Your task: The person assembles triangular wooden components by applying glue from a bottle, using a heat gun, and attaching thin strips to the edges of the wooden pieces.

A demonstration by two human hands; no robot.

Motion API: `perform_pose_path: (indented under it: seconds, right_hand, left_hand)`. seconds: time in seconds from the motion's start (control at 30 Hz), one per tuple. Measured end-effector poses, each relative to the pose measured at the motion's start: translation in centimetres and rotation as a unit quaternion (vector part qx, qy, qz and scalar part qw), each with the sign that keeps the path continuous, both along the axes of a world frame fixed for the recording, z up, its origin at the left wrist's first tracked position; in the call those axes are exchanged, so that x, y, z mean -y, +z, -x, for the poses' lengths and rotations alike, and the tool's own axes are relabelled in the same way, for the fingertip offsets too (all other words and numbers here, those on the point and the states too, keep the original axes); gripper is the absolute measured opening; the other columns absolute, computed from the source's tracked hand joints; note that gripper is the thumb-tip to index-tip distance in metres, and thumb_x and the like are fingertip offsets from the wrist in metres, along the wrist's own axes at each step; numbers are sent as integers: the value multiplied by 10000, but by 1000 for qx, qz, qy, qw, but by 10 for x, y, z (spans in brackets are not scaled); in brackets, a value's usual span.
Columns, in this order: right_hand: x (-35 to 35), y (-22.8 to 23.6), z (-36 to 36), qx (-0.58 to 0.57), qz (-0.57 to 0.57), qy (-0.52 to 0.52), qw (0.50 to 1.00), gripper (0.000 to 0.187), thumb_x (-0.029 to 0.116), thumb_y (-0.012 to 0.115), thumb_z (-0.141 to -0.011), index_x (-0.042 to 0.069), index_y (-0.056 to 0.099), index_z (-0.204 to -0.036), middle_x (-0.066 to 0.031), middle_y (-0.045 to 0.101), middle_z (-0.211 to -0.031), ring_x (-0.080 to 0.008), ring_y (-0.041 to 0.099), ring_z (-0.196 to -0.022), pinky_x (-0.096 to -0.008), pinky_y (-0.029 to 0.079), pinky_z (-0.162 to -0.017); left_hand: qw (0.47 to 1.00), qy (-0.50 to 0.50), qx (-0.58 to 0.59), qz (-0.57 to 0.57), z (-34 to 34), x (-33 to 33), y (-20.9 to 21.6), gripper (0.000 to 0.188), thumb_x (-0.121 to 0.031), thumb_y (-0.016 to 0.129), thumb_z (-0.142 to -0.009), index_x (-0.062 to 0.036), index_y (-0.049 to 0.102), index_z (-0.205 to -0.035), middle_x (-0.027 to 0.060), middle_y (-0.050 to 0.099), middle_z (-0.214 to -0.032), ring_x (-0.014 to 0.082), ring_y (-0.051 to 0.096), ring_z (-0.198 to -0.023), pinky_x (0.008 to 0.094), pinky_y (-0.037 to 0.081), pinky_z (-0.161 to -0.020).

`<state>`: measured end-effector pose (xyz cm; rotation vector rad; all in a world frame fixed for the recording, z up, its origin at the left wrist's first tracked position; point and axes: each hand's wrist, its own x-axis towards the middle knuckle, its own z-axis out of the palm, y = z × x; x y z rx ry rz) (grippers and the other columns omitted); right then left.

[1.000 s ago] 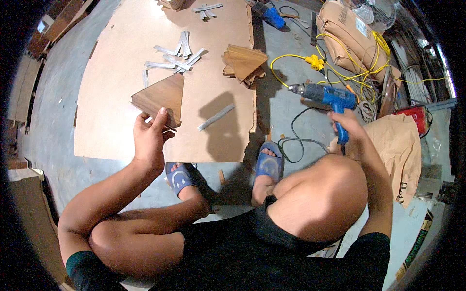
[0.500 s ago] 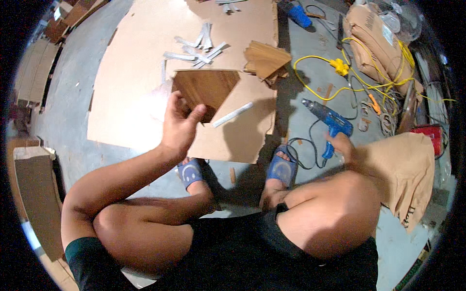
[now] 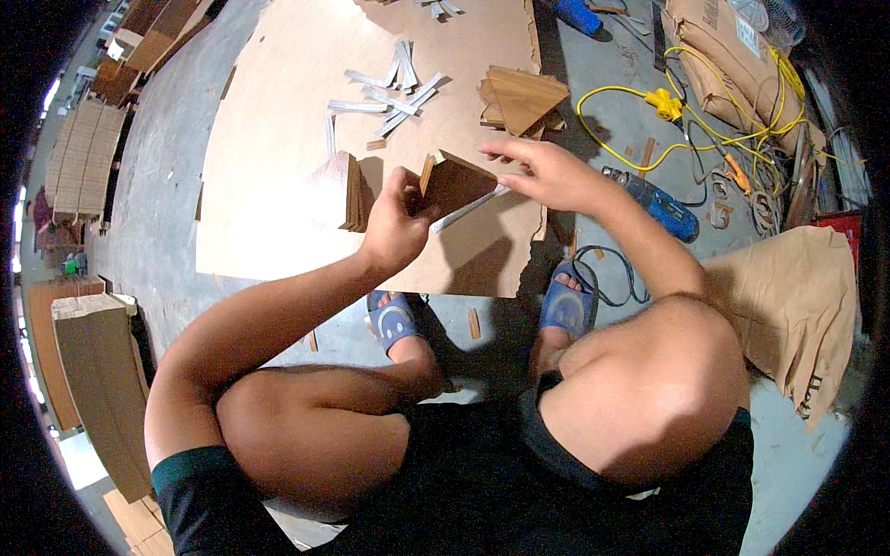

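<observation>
- A cardboard sheet (image 3: pixel 269 111) covers part of the grey floor (image 3: pixel 158 195).
- Over the sheet, the left hand's (image 3: pixel 399 227) fingers grip a wooden piece (image 3: pixel 459 185).
- The right hand's (image 3: pixel 556 176) fingers are spread beside it; contact unclear.
- Paper sacks (image 3: pixel 718 60) and a blue drill (image 3: pixel 666 209) lie right.

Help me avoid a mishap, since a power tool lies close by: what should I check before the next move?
1. Wooden piece in the left hand: ok.
2. Right hand free of the blue power tool: ok; the tool lies on the floor.
3. Nearest grey strip clear of both hands: cannot tell; it runs between them.
4. Stacked wooden triangles squared up: not ok; they fan out on the cardboard.
5. Black cord clear of the right slipper: cannot tell; it loops close beside.
</observation>
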<state>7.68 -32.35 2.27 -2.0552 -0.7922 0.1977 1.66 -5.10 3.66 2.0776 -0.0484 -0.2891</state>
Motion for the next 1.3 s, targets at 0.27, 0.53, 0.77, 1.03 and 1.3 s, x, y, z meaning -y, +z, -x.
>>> perform_pose_path:
  seconds: [0.27, 0.53, 0.77, 1.03, 1.3]
  right_hand:
    - [-7, -32, 0, -102, -25, -44, 993, 399, -19, 566, -832, 40, 673, -1212, -182, 718, -1118, -282, 696, -1041, -380, 520, -963]
    - [-11, -53, -2, -10, -12, -61, 998, 456, -53, 518, -778, 33, 671, -1199, -215, 688, -1166, -366, 642, -1134, -429, 480, -1025]
    - [-8, -59, -2, 5, -21, -66, 998, 472, -68, 491, -758, 23, 672, -1184, -215, 684, -1171, -370, 636, -1140, -430, 473, -1036]
    - [-6, -59, -2, -3, -6, -53, 999, 467, -115, 510, -776, -1, 654, -1205, -197, 692, -1182, -322, 653, -1155, -395, 484, -1017]
    - [-8, -53, -1, -23, 17, -60, 998, 487, -120, 500, -772, 8, 659, -1214, -199, 684, -1209, -326, 644, -1176, -398, 481, -1032]
  left_hand:
    - [998, -42, 30, -27, -13, 2, -20, 346, -34, 734, -842, 17, 503, -1094, 235, 670, -1083, 346, 679, -1032, 409, 526, -903]
    - [998, -46, 27, -38, -14, 6, -21, 329, -60, 744, -853, 32, 498, -1050, 238, 684, -1031, 330, 709, -988, 382, 567, -804]
    - [994, -58, 44, -79, -18, 11, -22, 331, -72, 746, -830, 18, 509, -1042, 237, 682, -1022, 360, 687, -989, 412, 544, -855]
    - [996, -56, 23, -62, -14, 12, -21, 329, -60, 763, -847, 20, 501, -1031, 210, 676, -1005, 281, 686, -949, 369, 560, -801]
    - [995, -60, 48, -64, -16, 9, -32, 319, -60, 765, -838, 19, 512, -1017, 221, 686, -1016, 296, 689, -961, 376, 557, -812]
